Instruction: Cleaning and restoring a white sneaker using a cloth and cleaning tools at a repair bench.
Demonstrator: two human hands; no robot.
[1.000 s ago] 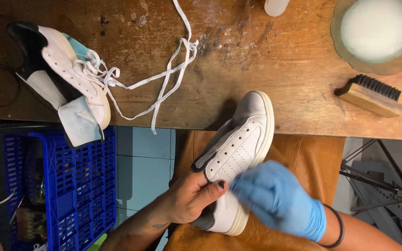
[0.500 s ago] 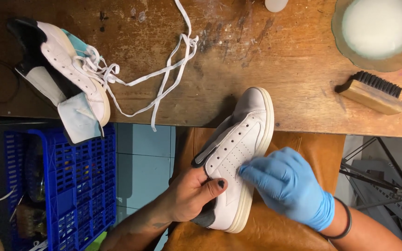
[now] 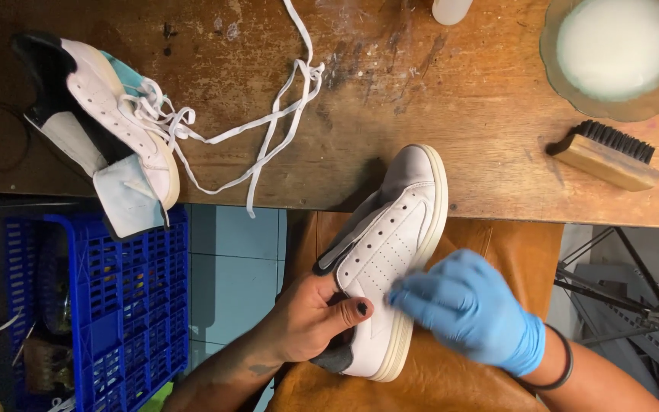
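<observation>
Two hands work one white sneaker (image 3: 390, 252) on the lap, toe against the worktop (image 3: 451, 114) edge; bare left hand (image 3: 310, 324) clasps its heel; gloved right hand (image 3: 470, 309) presses fingertips on its side; a slack clasp could let it slip floorward.

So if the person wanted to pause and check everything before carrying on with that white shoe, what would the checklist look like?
1. Shoe held steady: ok. The left hand grips the white sneaker at its heel end, thumb over the side.
2. Shoe supported: ok. It lies across the tan apron on the lap, toe resting on the wooden bench.
3. Working hand protected: ok. The right hand wears a blue glove, fingertips on the shoe's side panel.
4. Something held under the gloved fingers: cannot tell.
5. Brush within reach: ok. The wooden brush lies on the bench, beside the bowl of white liquid.
6. Laces out of the way: ok. The loose white laces lie apart from the shoe.
</observation>
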